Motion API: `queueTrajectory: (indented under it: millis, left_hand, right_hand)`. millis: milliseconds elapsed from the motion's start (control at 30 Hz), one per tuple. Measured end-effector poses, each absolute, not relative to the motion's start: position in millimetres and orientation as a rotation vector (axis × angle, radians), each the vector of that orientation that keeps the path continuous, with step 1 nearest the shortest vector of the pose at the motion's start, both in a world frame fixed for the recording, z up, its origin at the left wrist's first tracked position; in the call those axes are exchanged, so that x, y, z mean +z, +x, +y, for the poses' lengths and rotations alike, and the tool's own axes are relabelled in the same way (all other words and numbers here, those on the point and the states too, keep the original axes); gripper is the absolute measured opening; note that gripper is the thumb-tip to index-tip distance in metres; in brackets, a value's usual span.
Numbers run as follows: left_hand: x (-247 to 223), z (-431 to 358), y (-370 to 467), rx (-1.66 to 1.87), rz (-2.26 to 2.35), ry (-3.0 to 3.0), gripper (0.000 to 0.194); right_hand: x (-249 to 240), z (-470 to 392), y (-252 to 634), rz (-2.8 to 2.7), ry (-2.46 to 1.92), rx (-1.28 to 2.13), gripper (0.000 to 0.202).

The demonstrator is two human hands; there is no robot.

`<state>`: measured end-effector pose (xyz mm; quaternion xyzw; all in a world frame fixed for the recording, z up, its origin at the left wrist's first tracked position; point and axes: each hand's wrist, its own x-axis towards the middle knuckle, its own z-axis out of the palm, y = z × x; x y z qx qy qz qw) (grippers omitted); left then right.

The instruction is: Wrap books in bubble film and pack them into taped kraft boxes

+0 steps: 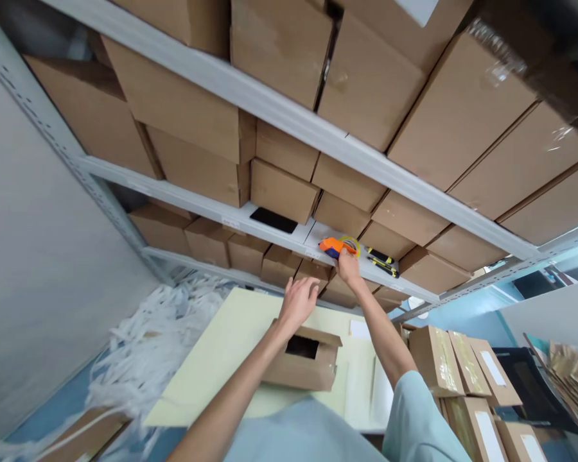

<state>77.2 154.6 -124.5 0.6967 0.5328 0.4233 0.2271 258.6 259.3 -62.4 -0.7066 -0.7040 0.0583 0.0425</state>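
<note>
On the middle shelf lies an orange and dark-blue tape dispenser (331,247), with a yellowish tape roll (350,243) at its right end. My right hand (349,265) reaches up to it, its fingers closed around the near side. My left hand (298,300) hovers in front of the shelf, fingers stretched out and nothing in them. Below it, a small cardboard box (303,372) with a dark opening in its top sits on the pale yellow table (221,346). My left forearm hides part of the box.
Cardboard boxes (279,189) fill the shelves above. Black-and-yellow cutters (383,264) lie right of the dispenser, and a flat black object (273,220) lies to its left. White packing material (144,346) heaps at left; taped boxes (436,359) are stacked at right.
</note>
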Motion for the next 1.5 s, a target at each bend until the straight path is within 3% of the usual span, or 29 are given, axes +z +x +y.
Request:
queueTrajectory:
  millis: [167, 300, 600, 833, 1067, 1500]
  left_hand:
    - [-143.7, 88.3, 46.0, 1.151, 1.330, 1.697, 0.023]
    - [-156.3, 39.8, 39.8, 1.147, 1.323, 1.533, 0.023]
    - [-168.4, -8.3, 11.4, 1.110, 1.260, 1.461, 0.019]
    - [-112.8, 2.0, -30.9, 1.220, 1.247, 1.425, 0.039]
    - [-75.7, 31.3, -45.4, 0.950, 1.071, 1.502, 0.041]
    - [-93.0, 26.4, -37.3, 0.830, 1.007, 1.559, 0.042]
  right_hand:
    - [-110.3, 147.9, 242.0, -1.723, -1.443, 0.883, 0.051]
    - [-136.2, 65.4, 205.8, -1.314, -1.411, 1.181, 0.056]
    - [-162.1, 2.9, 179.0, -1.302, -1.535, 1.219, 0.071]
    - [-127.4, -33.1, 189.8, -1.565, -1.517, 1.205, 0.064]
    - [-106.0, -52.7, 207.6, -1.833, -1.522, 1.183, 0.054]
    - [-92.6, -56.3, 232.0, -1.972, -1.488, 1.228, 0.055]
